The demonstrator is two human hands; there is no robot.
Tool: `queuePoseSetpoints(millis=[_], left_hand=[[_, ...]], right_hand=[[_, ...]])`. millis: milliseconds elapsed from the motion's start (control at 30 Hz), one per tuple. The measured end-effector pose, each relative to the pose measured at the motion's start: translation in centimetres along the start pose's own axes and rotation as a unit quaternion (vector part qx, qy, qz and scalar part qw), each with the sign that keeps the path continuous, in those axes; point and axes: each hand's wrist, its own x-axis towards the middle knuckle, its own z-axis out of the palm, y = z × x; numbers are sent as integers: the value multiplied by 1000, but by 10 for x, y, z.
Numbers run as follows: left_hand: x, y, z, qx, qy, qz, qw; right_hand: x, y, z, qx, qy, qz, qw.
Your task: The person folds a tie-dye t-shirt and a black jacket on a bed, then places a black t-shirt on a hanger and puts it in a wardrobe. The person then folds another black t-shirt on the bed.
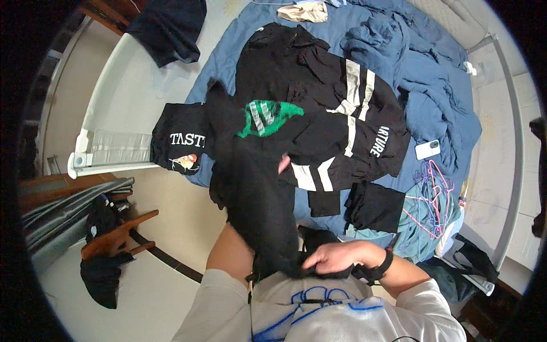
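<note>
A black garment (260,205), blurred in places, hangs in front of my body and covers most of my left forearm. A pinkish fingertip of my left hand (283,164) shows at its edge; the rest of that hand is hidden. My right hand (335,258), with a black band at the wrist, grips black cloth near my waist. Beyond lies a large black jacket (316,89) with white stripes, spread on a blue bedsheet (205,83). A green print with pale stripes (271,117) shows beside the held garment; which piece it belongs to I cannot tell.
A folded black shirt (181,124) with a bird print lies at the bed's left edge. Folded black cloth (376,207), pink and purple hangers (433,201) and a white phone (427,149) are on the right. White bed rails (115,169) flank the bed. A wooden chair (107,239) stands left.
</note>
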Motion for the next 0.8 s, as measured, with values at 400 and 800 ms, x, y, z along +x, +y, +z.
queuePoseSetpoints(millis=[400,800], left_hand=[[-89,69,-74,-239,130,53,961],[-68,112,-32,66,152,-130,978]], right_hand=[[-116,14,38,27,313,196,929],[-79,-17,87,-75,423,167,887]])
